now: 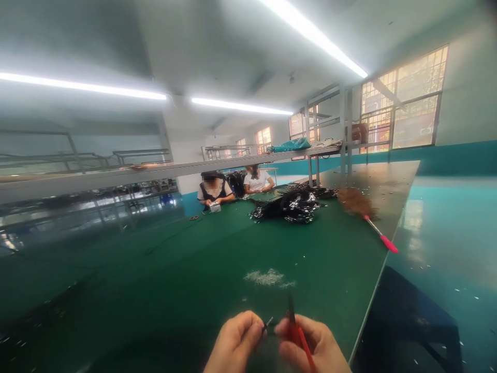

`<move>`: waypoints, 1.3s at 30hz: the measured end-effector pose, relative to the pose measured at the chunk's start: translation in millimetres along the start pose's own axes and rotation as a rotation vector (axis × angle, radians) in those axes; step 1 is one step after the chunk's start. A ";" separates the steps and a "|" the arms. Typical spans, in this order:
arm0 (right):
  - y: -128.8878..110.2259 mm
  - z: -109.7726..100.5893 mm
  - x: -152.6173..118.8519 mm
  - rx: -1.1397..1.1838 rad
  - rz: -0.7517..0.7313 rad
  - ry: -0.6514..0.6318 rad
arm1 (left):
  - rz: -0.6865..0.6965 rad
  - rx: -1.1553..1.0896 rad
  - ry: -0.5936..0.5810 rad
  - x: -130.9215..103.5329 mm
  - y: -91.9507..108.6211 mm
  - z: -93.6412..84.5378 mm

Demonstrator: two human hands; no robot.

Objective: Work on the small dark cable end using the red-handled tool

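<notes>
1. Short dark wire piece (267,325): it sits at the bottom centre of the frame, pinched between the thumb and fingertips of the left hand (235,344), just above the near edge of the green worktop (186,269).
2. The right hand (316,347) is closed around a red-handled cutting tool (297,331), whose dark tip points up and stands just beside the wire end. It looks like small snips or a stripper; the blades are too small to tell.
3. Step in hand, as I judge it: trimming or stripping the end of the wire, with the tool brought up to it but the two apparently not yet meeting.
4. The next move, by my reading, calls for lining the tool's tip squarely on the wire end while the left hand holds firm, since the piece is tiny and could slip.
5. Counts: one wire piece in the hands; one red-handled tool; one small heap of pale clippings (267,278) in the lower centre of the worktop, near the hands.
6. Further back: one large pile of black cable bundles (291,205) in the middle of the frame; one feather duster (359,204) with a pink handle, right of centre.
7. Two other people (233,186) sit at the far end of the worktop, upper centre, with a small pair of scissors (194,217) lying near them.
</notes>
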State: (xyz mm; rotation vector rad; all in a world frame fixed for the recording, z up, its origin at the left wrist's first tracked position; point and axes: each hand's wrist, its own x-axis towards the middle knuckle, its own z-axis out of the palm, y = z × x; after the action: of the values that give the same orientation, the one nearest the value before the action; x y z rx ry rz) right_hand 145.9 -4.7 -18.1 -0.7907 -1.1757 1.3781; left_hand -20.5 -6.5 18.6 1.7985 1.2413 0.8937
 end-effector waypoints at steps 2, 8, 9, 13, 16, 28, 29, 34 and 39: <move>-5.6 8.1 3.6 0.105 -0.024 0.097 | -0.008 0.021 -0.008 -0.1 1.7 -0.1; -16.9 30.7 11.5 0.165 -0.033 0.244 | 0.102 0.300 0.002 0.1 2.3 -8.2; -17.2 31.7 11.2 0.140 -0.040 0.247 | 0.132 0.321 0.040 -0.3 0.5 -7.5; -15.0 27.1 7.2 0.008 -0.043 0.231 | 0.230 0.321 0.201 -2.4 -9.0 3.5; -12.9 19.0 4.4 -0.046 -0.020 0.182 | 0.206 0.327 0.219 -3.5 -10.1 9.9; -5.7 25.3 4.7 -0.026 -0.073 0.314 | 0.172 0.407 0.215 -5.3 -4.4 8.3; -4.6 24.6 4.4 -0.029 -0.070 0.302 | 0.181 0.407 0.236 -5.3 -6.7 10.5; -3.9 15.5 1.3 0.012 -0.015 0.222 | 0.150 0.373 0.310 -3.7 -12.2 20.3; -8.3 10.4 1.6 -0.006 -0.041 0.315 | 0.055 0.351 0.284 -2.5 -4.1 17.1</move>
State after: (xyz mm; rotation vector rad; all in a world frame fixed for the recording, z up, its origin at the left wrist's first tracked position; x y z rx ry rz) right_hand 138.5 -6.2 -7.1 -0.9443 -0.9446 1.1666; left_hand -8.1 -11.3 6.8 2.0361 1.6168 1.0398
